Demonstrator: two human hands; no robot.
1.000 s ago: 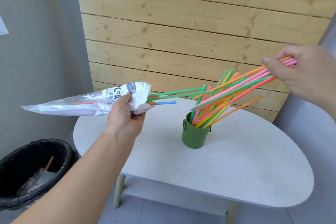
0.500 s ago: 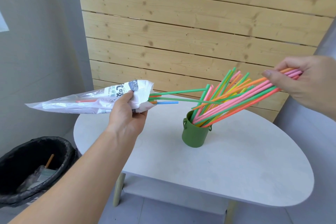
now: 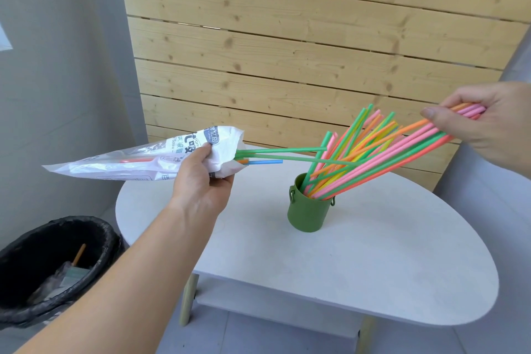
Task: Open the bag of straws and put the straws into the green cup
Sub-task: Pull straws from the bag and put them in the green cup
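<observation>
My left hand (image 3: 201, 178) grips the open end of a clear printed straw bag (image 3: 138, 159), held level above the table's left side. A few green, orange and blue straws (image 3: 275, 151) stick out of its mouth toward the right. The green cup (image 3: 309, 210) stands upright on the white table (image 3: 373, 267) and holds several coloured straws leaning right. My right hand (image 3: 485, 121) pinches the upper ends of a bundle of pink, orange and green straws (image 3: 402, 149), whose lower ends sit inside the cup.
A black bin (image 3: 51, 267) with rubbish stands on the floor at lower left, beside the table. A wooden slat wall (image 3: 287, 52) rises behind the table. A lower shelf shows under the tabletop.
My right hand has lowered its bundle, and the straws' lower ends have slid deeper into the cup. My left hand and the bag have stayed nearly still.
</observation>
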